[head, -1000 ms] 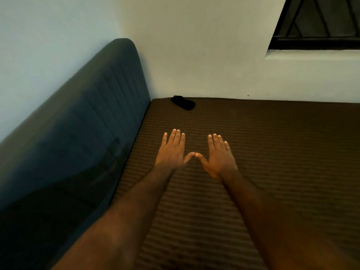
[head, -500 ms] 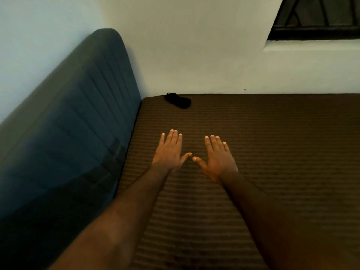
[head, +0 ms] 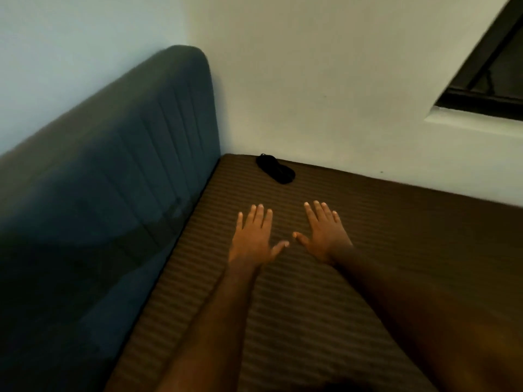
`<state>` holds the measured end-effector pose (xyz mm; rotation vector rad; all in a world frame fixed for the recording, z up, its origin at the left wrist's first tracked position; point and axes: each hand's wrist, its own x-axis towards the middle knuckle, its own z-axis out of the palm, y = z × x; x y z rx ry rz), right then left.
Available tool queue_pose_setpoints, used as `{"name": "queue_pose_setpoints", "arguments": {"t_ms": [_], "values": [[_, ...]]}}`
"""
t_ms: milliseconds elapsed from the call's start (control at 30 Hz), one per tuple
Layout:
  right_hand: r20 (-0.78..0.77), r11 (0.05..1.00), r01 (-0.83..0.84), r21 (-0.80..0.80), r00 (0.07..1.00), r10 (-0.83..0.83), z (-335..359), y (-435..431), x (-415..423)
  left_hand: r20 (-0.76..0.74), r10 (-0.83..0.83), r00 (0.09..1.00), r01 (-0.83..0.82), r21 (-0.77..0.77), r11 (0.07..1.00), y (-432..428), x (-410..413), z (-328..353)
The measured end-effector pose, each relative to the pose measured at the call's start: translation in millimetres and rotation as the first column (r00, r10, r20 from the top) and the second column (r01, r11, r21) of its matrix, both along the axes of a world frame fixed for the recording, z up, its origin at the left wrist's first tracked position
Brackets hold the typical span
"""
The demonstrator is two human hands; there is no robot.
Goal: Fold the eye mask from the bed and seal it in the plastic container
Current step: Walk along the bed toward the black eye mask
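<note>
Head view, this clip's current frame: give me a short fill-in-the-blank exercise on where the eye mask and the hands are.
1. The black eye mask lies on the brown mattress near the ____ where the two walls meet.
2. The left hand and the right hand are both ____, fingers spread, holding nothing.
3. The padded headboard stands along the mattress's ____ side.
4. The hand nearer the headboard is the ____ hand.

Missing words: corner; open; left; left
</note>
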<state>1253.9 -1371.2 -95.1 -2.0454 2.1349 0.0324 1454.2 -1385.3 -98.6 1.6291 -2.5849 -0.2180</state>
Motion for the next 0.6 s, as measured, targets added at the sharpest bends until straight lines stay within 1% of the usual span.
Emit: {"name": "queue_pose_setpoints", "arguments": {"t_ms": [100, 233, 333, 433, 467, 500, 567, 600], "values": [[0.006, 0.997, -0.045, 0.062, 0.999, 0.045, -37, -31, -12, 0.026, 0.073, 0.997, -0.076, 0.120, 0.990, -20, -17, -50], [0.024, 0.982, -0.146, 0.120, 0.989, 0.144, -98, -82, -41, 0.023, 0.174, 0.984, -0.175, 0.204, 0.963, -60, -46, -118], [0.077, 0.971, -0.148, 0.189, 0.988, 0.135, -138, -138, -60, 0.099, 0.204, 0.974, -0.224, 0.260, 0.939, -83, -62, -166], [0.105, 0.959, -0.135, 0.248, 0.988, 0.112, -200, -177, -68, 0.182, 0.217, 0.959, -0.272, 0.380, 0.884, -106, -77, -224], [0.086, 0.959, -0.144, 0.242, 0.988, 0.127, -226, -179, -68, 0.178, 0.236, 0.955, -0.287, 0.372, 0.883, -111, -79, -242], [0.047, 0.967, -0.161, 0.200, 0.987, 0.155, -251, -174, -68, 0.157, 0.259, 0.953, -0.298, 0.339, 0.892, -117, -81, -257], [-0.011, 0.985, -0.172, 0.032, 0.985, 0.172, -288, -164, -68, 0.109, 0.261, 0.959, -0.282, 0.283, 0.917, -133, -83, -277], [-0.019, 0.982, -0.181, -0.052, 0.984, 0.180, -295, -165, -69, 0.088, 0.260, 0.962, -0.274, 0.261, 0.926, -143, -85, -279]]}}
